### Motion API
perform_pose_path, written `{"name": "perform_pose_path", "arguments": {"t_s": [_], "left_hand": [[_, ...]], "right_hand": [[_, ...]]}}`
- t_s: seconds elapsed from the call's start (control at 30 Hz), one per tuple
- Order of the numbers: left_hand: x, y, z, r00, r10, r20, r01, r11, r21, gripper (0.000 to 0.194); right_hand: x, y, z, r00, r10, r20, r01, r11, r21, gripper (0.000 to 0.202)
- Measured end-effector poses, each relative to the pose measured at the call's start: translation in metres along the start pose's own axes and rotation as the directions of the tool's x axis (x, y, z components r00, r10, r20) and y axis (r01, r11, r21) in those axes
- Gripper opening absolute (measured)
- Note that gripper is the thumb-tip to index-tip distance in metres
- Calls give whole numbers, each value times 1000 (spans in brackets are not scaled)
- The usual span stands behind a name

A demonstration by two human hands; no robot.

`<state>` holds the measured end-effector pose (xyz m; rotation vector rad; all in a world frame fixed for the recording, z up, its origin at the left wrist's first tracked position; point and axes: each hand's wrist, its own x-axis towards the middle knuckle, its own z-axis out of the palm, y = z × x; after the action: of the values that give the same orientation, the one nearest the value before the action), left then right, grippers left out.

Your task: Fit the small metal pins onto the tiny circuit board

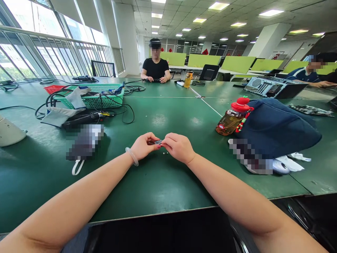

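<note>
Both forearms are reaching in from the lower corners of the frame and converging at the centre, where the left hand and the right hand are meeting just above the green surface. Thumbs and fingers are pinching a small metallic part between them, the left hand gripping one side and the right hand's fingertips closing on the other; its details are too small to tell. A pale bracelet is circling the left wrist. A tiny light piece is lying just below the hands. At the left of the frame, a green basket is sitting among black cables, with a blurred phone-like item nearer. At the right, a red-lidded bottle is standing beside a dark blue cap. Across the surface, a person in a black shirt is sitting, and another person is working at the upper right, near an open computer case. Windows and railings are lining the upper left; green partitions are filling the background.
</note>
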<state>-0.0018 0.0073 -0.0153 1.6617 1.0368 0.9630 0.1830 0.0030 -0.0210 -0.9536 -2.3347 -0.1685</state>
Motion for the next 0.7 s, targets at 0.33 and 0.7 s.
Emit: {"name": "perform_pose_path", "arguments": {"t_s": [0.33, 0.7], "left_hand": [[5, -8, -5, 999, -38, -39, 38, 999, -20, 32], [3, -12, 0, 995, -72, 66, 59, 980, 191, 28]], "right_hand": [[5, 15, -3, 906, 232, 353, -347, 886, 308, 34], [7, 14, 3, 812, 284, 509, -444, 868, 223, 10]]}}
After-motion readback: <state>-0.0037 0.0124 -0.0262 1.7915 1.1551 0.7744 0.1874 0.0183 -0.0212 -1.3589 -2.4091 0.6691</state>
